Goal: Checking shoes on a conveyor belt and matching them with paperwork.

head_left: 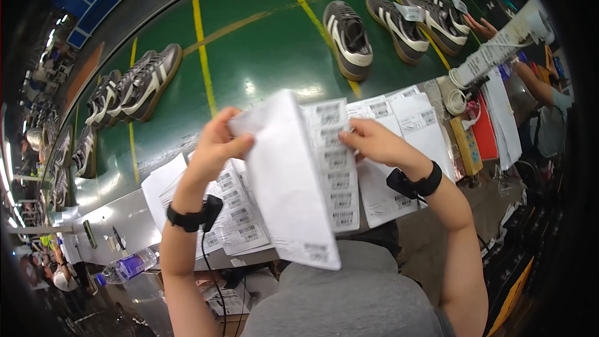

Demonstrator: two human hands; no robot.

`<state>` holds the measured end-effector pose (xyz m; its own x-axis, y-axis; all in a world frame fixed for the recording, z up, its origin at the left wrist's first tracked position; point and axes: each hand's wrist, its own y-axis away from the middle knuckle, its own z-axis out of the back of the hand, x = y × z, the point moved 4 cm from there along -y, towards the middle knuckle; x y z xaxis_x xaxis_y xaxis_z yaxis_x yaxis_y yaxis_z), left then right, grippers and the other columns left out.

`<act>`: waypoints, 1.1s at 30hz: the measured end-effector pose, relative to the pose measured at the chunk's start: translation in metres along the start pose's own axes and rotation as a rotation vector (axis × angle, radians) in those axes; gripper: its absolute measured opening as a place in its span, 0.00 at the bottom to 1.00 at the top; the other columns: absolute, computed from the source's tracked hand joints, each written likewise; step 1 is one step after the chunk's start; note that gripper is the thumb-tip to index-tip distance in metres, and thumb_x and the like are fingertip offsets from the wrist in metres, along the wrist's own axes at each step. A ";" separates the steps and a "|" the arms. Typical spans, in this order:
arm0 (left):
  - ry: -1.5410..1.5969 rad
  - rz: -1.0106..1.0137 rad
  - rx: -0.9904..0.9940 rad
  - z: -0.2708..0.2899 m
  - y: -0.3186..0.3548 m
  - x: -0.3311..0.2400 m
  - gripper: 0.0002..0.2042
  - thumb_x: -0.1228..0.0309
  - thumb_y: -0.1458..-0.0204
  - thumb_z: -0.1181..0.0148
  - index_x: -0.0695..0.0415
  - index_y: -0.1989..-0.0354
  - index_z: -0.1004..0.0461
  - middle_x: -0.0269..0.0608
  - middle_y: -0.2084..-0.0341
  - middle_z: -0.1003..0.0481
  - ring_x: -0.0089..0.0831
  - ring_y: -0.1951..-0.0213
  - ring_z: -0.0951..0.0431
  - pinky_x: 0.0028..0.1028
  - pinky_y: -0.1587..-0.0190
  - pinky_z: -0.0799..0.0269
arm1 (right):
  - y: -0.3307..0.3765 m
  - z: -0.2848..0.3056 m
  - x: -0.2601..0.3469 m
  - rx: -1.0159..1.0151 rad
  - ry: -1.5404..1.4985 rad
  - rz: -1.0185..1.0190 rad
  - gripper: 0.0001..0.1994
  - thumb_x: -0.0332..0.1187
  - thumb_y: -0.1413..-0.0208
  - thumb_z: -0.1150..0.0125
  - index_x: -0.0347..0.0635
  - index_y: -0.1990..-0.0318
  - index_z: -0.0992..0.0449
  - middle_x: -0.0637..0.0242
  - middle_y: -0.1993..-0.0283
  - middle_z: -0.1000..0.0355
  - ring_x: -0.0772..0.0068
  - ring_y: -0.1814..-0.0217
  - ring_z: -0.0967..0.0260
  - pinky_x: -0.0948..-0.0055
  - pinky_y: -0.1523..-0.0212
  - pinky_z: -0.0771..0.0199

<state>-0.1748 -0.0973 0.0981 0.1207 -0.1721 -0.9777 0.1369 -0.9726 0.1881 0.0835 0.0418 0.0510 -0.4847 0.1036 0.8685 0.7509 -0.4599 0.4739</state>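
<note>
In the middle of the frame the left hand [215, 143] is closed on the upper left corner of a white sheet [284, 181], which is bent back and hangs down toward the person's grey shirt [349, 299]. Just to the right, the right hand [374, 143] pinches with thumb and fingers the edge of a strip of barcode labels [337, 171], which lies directly behind the white sheet and touches it. Both wrists carry a black band with a small black device; from the left one a thin cable goes down. Under the hands, more label sheets [240, 215] lie spread on the grey desk [118, 224], and other sheets [421, 128] lie to the right of the right hand. At the lower left of the frame a clear water bottle [128, 267] with a blue label lies on its side. Beyond the desk runs a green conveyor belt [262, 56] with yellow lines. On it stands a dark sneaker with white stripes [348, 39] at the upper centre, more sneakers at the upper right, and a pair [140, 82] at the upper left. At the upper right edge another person's hand [482, 27] reaches to the sneakers, near a long paper roll [493, 53].
</note>
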 end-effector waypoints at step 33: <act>-0.612 0.259 -0.441 0.142 -0.107 -0.066 0.31 0.52 0.58 0.29 0.66 0.52 0.25 0.61 0.60 0.24 0.51 0.67 0.21 0.43 0.70 0.23 | 0.026 0.021 0.066 -0.226 0.321 0.315 0.11 0.29 0.46 0.36 0.33 0.57 0.23 0.57 0.62 0.21 0.67 0.61 0.21 0.73 0.59 0.21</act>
<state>-0.3371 -0.0037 0.1295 -0.3419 -0.5642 -0.7515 0.5704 -0.7601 0.3112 0.0800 0.0551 0.1238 -0.3899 -0.3314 0.8592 0.7843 -0.6083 0.1213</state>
